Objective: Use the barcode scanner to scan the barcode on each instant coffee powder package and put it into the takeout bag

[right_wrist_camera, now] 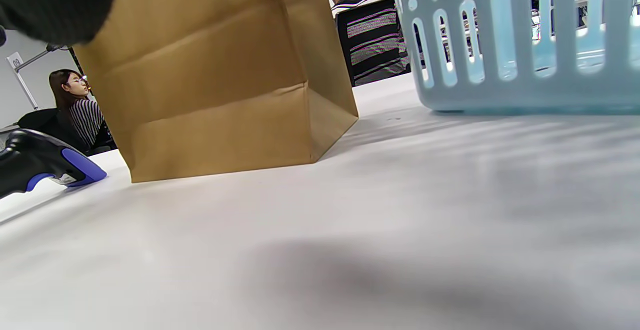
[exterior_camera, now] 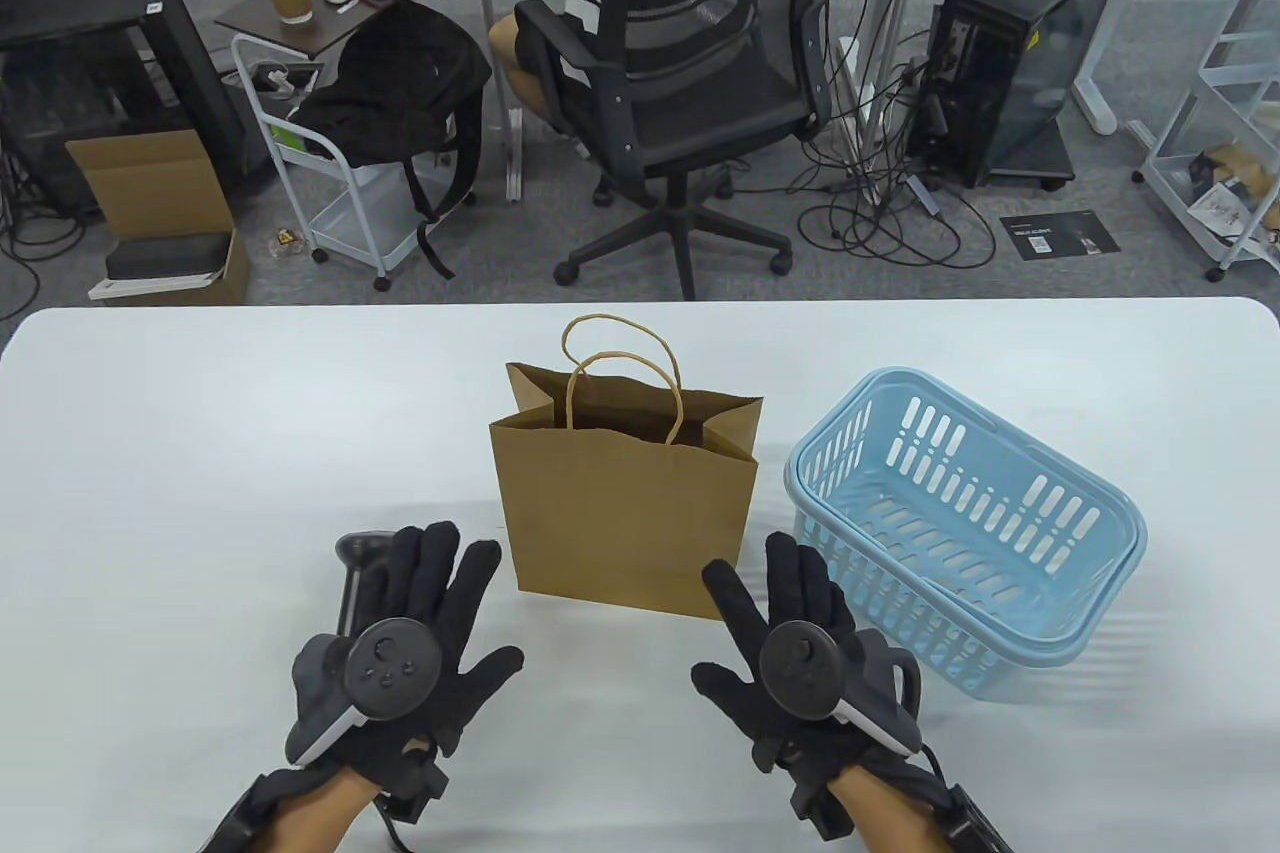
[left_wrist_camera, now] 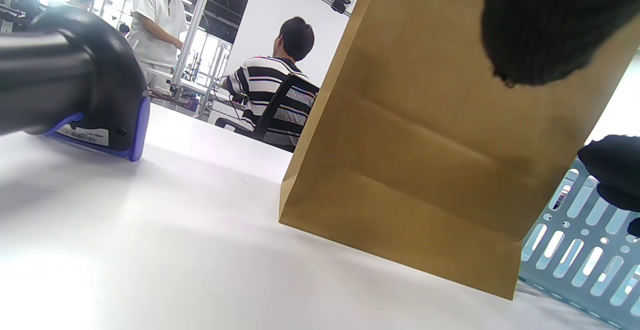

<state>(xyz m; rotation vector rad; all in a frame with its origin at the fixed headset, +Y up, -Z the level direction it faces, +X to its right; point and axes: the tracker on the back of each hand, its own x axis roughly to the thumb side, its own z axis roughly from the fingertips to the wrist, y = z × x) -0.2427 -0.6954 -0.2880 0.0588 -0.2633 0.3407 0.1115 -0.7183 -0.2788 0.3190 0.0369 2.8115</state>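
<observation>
A brown paper takeout bag (exterior_camera: 625, 503) (left_wrist_camera: 425, 170) (right_wrist_camera: 220, 80) stands upright and open at the table's middle. The dark barcode scanner (exterior_camera: 355, 573) (left_wrist_camera: 75, 85) (right_wrist_camera: 40, 162) lies on the table just left of the bag, partly hidden under my left hand's fingers in the table view. My left hand (exterior_camera: 420, 633) lies flat with fingers spread, holding nothing. My right hand (exterior_camera: 790, 633) lies flat and spread in front of the bag's right corner, also holding nothing. The light blue basket (exterior_camera: 960, 533) (right_wrist_camera: 525, 40) (left_wrist_camera: 585, 250) sits right of the bag. No coffee package shows in any view.
The white table (exterior_camera: 200, 453) ends at a far edge, beyond which stand an office chair (exterior_camera: 680, 83) with a seated person, a cart and a computer tower. The basket's interior shows only its slotted floor.
</observation>
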